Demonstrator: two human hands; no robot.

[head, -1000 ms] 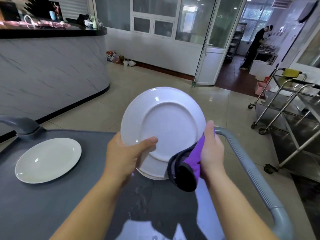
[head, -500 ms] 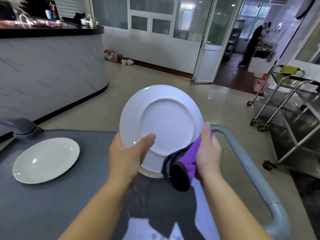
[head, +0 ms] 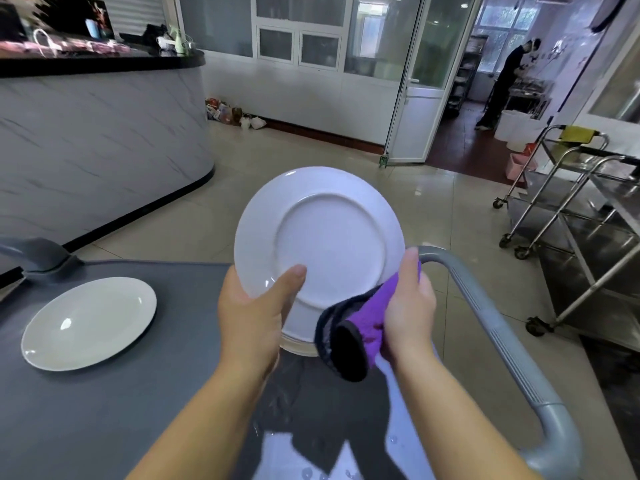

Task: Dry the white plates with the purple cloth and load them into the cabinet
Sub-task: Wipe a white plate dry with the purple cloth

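Barely anything has shifted: the left hand [head: 249, 317] grips the plate [head: 322, 237] by its rim and the right hand [head: 408, 306] pinches the cloth [head: 367, 317] over its lower edge, so drying looks unfinished.

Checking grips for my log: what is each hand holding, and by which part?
The left hand grips the raised white plate by its lower-left rim, thumb on the near face. The right hand holds the purple cloth against the plate's lower-right rim.
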